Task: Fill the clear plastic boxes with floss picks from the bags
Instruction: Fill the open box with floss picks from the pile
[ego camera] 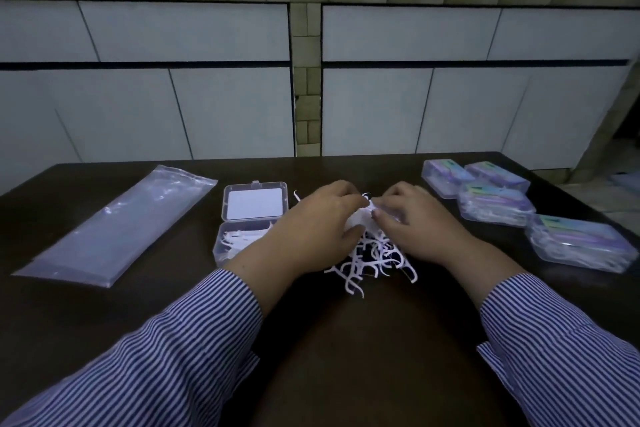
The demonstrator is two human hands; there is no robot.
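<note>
Head view, both hands (pixel 363 218) gathering floss picks (pixel 374 253)

L hand (pixel 313 218) & R hand (pixel 412 215) close together, fingers curled (pinching), forearms angled inward

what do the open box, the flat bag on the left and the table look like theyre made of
Open box: clear hard plastic, it seems; you see the picks and a white card through its walls and hinged lid. Flat bag: thin glossy plastic film, with shiny creases and the table showing through. Table: dark brown and smooth with a dull sheen, perhaps wood or laminate; the dim light leaves it open.
</note>
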